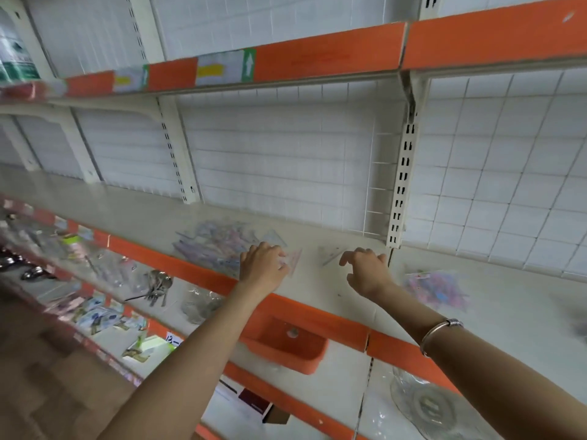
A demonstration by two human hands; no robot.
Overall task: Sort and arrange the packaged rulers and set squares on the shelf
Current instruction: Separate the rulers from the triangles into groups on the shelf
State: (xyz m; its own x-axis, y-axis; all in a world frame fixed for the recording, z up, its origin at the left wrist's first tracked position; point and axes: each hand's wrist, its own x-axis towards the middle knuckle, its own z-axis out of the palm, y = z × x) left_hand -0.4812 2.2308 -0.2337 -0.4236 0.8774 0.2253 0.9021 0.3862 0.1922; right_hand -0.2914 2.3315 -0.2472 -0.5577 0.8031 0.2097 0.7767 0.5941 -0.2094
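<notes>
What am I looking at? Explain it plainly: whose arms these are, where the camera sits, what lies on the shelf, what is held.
No machine here: a person's two bare arms, filmed by one wide-angle camera on their head, facing a shop shelf. The left hand rests on a pinkish clear packet beside a pile of packaged rulers; blur hides whether it grips it. The right hand, a bangle on its wrist, hovers loosely curled over a second clear packet, holding nothing. Another pile lies further right.
</notes>
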